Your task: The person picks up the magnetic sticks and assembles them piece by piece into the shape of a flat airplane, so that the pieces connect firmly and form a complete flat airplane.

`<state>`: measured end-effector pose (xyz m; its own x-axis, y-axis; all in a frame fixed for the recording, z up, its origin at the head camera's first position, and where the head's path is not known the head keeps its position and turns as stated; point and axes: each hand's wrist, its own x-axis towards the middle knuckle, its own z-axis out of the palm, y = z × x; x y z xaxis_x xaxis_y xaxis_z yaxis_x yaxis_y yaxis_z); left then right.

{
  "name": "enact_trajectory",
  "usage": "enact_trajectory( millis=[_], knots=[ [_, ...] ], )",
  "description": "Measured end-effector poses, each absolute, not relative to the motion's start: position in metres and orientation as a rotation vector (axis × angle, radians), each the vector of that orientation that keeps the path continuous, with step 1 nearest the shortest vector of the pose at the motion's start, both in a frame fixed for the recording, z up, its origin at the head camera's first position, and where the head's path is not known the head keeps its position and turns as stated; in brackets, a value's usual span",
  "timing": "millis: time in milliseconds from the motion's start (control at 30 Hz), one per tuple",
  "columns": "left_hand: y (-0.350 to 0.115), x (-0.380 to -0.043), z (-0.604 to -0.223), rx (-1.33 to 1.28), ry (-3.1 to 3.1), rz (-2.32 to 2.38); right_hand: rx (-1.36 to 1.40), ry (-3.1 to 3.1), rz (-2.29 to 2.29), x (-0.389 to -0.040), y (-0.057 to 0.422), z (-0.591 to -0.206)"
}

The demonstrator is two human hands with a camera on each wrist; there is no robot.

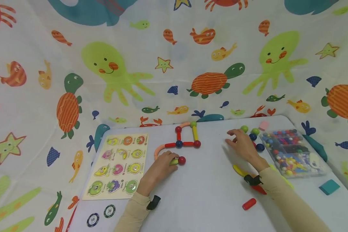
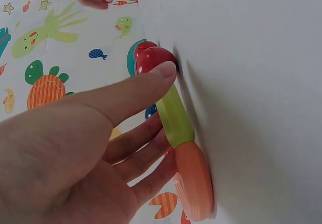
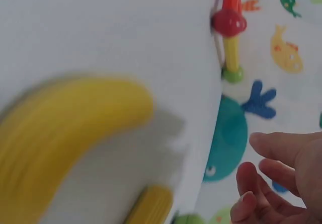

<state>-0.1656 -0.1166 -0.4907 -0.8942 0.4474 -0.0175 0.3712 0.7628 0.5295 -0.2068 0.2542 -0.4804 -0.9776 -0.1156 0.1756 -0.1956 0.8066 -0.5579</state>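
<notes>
My left hand (image 1: 160,167) holds a light green rod (image 2: 174,116), thumb by the red ball (image 1: 181,160) at its end and fingers behind. In the left wrist view, a peach curved rod (image 2: 193,183) meets the green rod's other end. Beyond lies a joined figure of red rods (image 1: 187,144), a yellow rod (image 1: 195,133) and balls around a dark blue ball (image 1: 178,143). My right hand (image 1: 241,146) is raised over the table, fingers loosely bent and holding nothing, beside several green balls (image 1: 255,131) and dark blue balls (image 1: 260,147).
A fruit picture board (image 1: 104,193) lies at left, with two poker chips (image 1: 92,219) below. A yellow curved rod (image 3: 75,128) and a short red rod (image 1: 249,204) lie near my right arm. A clear bead box (image 1: 307,172), teal block (image 1: 329,187) and pink block (image 1: 264,125) are at right.
</notes>
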Motion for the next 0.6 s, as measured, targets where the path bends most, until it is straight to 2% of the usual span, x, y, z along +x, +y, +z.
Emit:
enact_trajectory(
  millis=[300, 600],
  knots=[
    [-0.115, -0.164, -0.495, 0.646, 2.822, 0.811, 0.168, -2.78, 0.88, -0.174, 0.318, -0.481],
    [-0.115, -0.164, -0.491, 0.613, 2.793, 0.89, 0.047, -2.863, 0.799, -0.132, 0.348, -0.474]
  ],
)
